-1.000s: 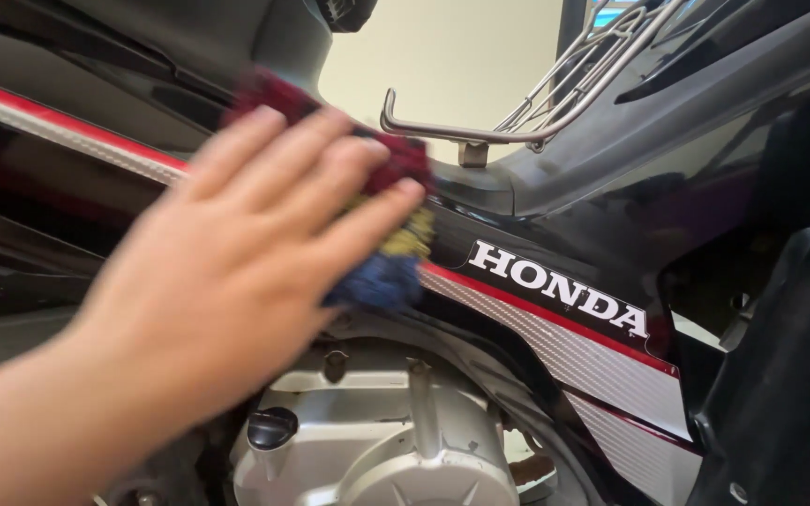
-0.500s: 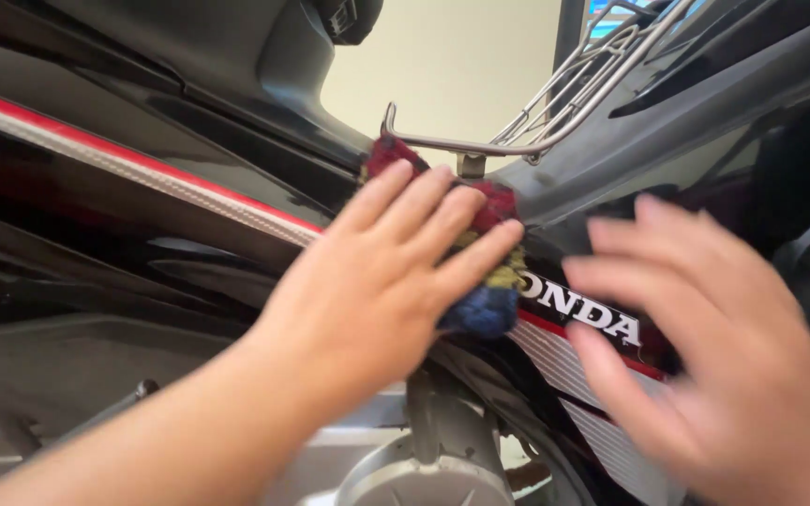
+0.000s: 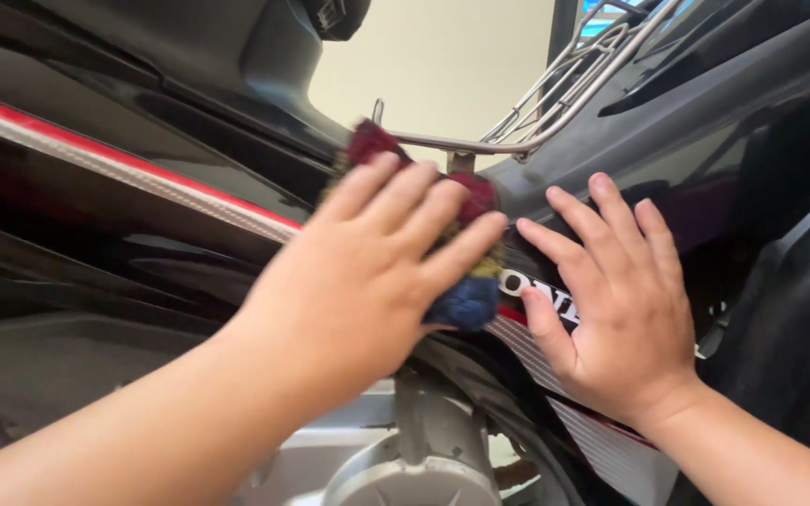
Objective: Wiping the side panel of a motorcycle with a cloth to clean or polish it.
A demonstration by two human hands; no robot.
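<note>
My left hand (image 3: 367,272) presses a multicoloured cloth (image 3: 469,298), red at the top and blue at the bottom, flat against the black side panel (image 3: 142,197) of a motorcycle. A red and silver stripe (image 3: 96,159) runs along that panel. My right hand (image 3: 611,300) lies flat, fingers spread, on the panel just right of the cloth, over white lettering and a striped decal (image 3: 611,450). It holds nothing.
A chrome wire rack (image 3: 555,94) sticks out above the hands. The silver engine casing (image 3: 405,468) sits below them. Dark bodywork (image 3: 789,309) fills the right side, and a cream wall (image 3: 433,66) shows behind.
My left hand has slid the cloth to the right along the panel. My right hand has come in from the right and settled flat on the panel beside it.
</note>
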